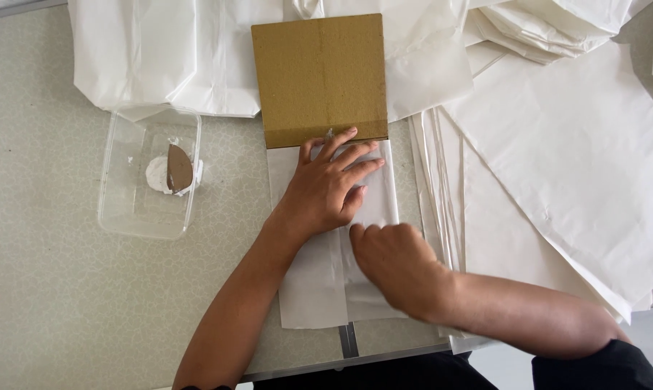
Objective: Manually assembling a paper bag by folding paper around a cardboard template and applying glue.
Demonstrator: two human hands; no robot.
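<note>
While the left hand [330, 189] lies flat, fingers spread, on a folded white paper sheet [314, 289] below a brown cardboard template [319, 76], we see the right hand [393, 266] curled loosely, pressing its lengthwise fold at mid-worktop [52, 289]. Side folds look made; the lower end lies unfolded. Paste in a clear plastic tub [150, 173] waits; unfolded sheets [558, 166] remain.

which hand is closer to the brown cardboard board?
Left. The left hand lies flat on the folded white paper, fingertips reaching the brown cardboard board at its lower edge. The right hand is lower down on the paper, well below the board.
</note>
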